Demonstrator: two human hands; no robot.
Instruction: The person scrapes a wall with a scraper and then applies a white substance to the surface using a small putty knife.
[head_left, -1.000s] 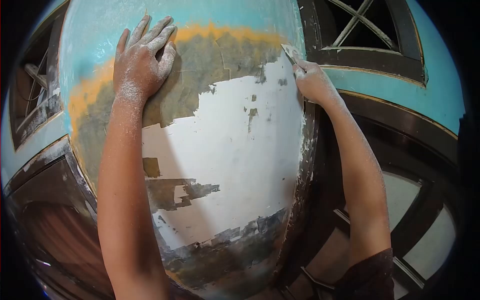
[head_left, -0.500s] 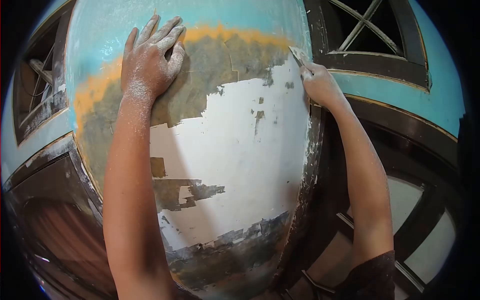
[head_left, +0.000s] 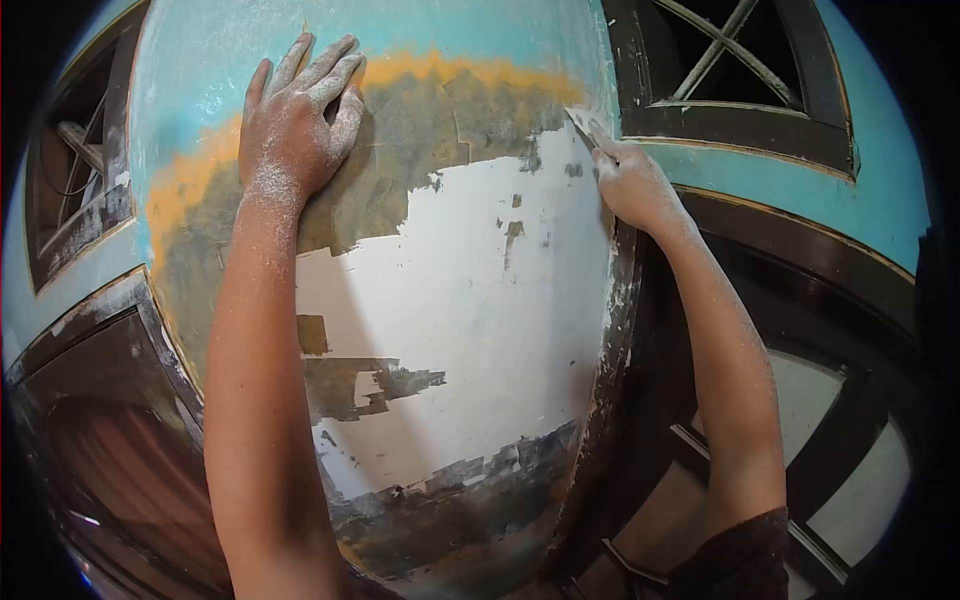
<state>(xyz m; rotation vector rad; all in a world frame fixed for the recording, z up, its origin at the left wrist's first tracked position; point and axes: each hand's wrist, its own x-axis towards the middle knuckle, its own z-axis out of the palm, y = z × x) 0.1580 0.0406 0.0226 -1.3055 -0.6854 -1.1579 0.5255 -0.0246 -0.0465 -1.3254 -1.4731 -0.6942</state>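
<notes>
My left hand [head_left: 300, 115] rests with spread fingers against the upper wall, dusted with white powder. Its fingertips reach over the turquoise paint, and the palm lies by the orange band and the grey-brown patch. My right hand [head_left: 635, 180] grips a putty knife [head_left: 580, 125], whose blade touches the wall near the upper right edge of the patch; the handle is mostly hidden in the fist. Below and between my arms the wall [head_left: 480, 290] shows a large white layer with ragged edges. Small grey spots show through it.
A dark window frame with a crossed bar [head_left: 735, 125] is at the upper right, and another window frame [head_left: 85, 210] at the left. Dark wooden doors stand at lower left [head_left: 120, 420] and lower right [head_left: 800, 290]. A chipped vertical edge [head_left: 610, 330] borders the wall patch.
The putty knife and my right hand have shifted slightly left and down along the patch's upper right edge. My left hand stays pressed at about the same spot.
</notes>
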